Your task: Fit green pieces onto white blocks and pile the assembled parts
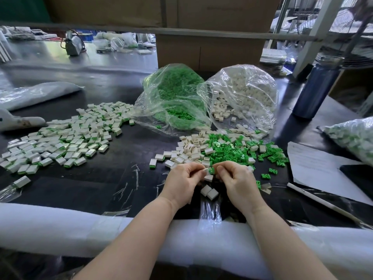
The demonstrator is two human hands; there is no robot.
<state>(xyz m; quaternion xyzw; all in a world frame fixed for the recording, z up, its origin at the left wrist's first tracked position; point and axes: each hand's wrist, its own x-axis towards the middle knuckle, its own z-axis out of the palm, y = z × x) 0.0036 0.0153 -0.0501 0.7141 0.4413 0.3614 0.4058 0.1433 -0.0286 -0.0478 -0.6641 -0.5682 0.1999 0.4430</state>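
Fitting step in hand. Left hand (182, 179) pinches a white block (206, 171); right hand (235, 179) pinches a green piece (211, 170) against it, over the desk (125, 144) near edge. Loose stock (226, 147) lies at 12 o'clock, the assembled pile (60, 138) at 10 o'clock. Next move, by judgement: press the pair fully home, then carry it to that pile.

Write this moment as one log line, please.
step: fitting | left hand: holds white block | right hand: presses green piece | finished pile: left
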